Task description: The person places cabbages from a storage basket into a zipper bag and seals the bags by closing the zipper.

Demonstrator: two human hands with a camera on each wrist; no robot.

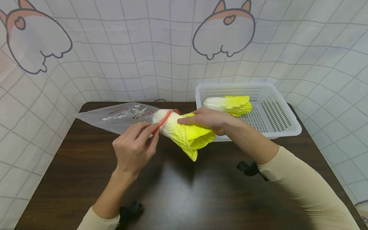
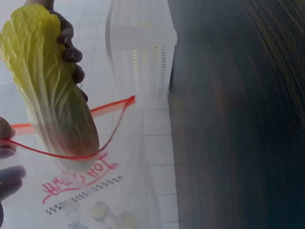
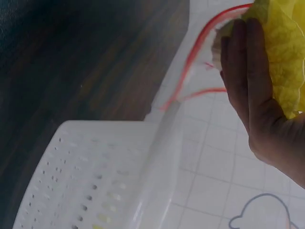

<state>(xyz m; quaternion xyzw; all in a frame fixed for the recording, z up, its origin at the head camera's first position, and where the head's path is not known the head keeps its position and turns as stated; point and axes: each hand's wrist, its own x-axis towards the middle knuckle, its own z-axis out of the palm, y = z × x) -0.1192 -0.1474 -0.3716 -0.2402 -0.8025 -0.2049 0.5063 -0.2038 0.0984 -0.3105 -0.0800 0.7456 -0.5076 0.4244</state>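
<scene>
A napa cabbage [image 1: 184,131] with a white base and yellow leaves is held in my right hand [image 1: 210,119], fingers over its far side and thumb on top. Its white end sits inside the red-edged mouth of a clear plastic zip bag [image 1: 123,116]. My left hand [image 1: 136,143] pinches the near edge of that mouth. In the left wrist view the red rim loops around the cabbage's lower end [image 2: 71,138], and red lettering shows on the bag. The right wrist view shows my right fingers [image 3: 257,67] lying along the yellow leaves.
A white perforated basket [image 1: 284,123] stands at the back right of the dark wooden table [image 1: 86,179], with a second napa cabbage [image 1: 228,104] in it. Behind the table hangs a white grid-patterned curtain [image 1: 129,48]. Black straps sit near both wrists.
</scene>
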